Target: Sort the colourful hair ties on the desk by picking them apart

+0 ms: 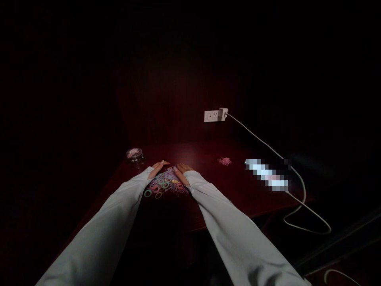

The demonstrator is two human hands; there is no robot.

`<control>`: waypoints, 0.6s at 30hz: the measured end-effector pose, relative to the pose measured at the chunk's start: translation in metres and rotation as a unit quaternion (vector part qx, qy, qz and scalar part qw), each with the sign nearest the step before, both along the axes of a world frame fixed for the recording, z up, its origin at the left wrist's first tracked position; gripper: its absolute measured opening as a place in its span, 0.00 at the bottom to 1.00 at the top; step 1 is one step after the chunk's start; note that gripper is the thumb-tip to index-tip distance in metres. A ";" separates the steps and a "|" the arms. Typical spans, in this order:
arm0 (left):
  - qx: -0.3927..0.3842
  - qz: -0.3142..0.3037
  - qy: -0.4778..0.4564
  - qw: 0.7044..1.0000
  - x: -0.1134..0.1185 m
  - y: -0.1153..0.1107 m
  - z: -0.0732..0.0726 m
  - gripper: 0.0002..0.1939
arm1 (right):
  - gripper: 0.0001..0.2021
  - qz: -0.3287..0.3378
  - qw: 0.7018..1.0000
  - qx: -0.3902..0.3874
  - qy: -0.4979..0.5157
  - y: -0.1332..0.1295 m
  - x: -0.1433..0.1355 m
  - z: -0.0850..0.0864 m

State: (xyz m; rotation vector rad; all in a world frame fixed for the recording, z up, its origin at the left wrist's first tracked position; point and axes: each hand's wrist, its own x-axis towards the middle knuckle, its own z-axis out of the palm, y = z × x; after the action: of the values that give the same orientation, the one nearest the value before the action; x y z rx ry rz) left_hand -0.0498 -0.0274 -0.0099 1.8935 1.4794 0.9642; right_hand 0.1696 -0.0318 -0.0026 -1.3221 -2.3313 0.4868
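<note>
Hugging band pile (pixel 165 185) between left hand (pixel 156 168) and right hand (pixel 182 172), maybe to stop spills | grip: both loose, clamped on nothing seen | off right: pink bands (pixel 225 161), maybe to stop mixing

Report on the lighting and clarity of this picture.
Head view: deep darkness swallows the edges; head view: a soft glow lies on the table's far part; head view: pixel blocks mask a bright patch at right; head view: the pile of bands shows too small to count.

Dim, edges black, light seemingly central
</note>
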 end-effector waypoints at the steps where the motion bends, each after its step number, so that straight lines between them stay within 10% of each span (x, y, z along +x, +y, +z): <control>1: -0.010 -0.014 -0.021 1.000 0.001 0.000 0.002 0.40 | 0.27 0.018 1.000 -0.007 0.017 -0.001 -0.002 -0.002; 10: -0.079 -0.146 -0.123 0.978 0.009 -0.025 0.023 0.34 | 0.29 0.072 0.970 -0.102 0.207 -0.015 -0.003 0.003; 18: 0.085 -0.113 0.013 0.990 0.010 -0.033 0.022 0.31 | 0.16 0.001 0.978 0.003 0.208 0.017 0.016 0.010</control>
State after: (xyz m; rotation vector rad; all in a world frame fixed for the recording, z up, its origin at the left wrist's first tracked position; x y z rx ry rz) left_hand -0.0396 -0.0606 0.0119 2.1487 1.1953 0.9882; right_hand 0.1853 -0.0149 0.0075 -1.0905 -1.9851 0.6828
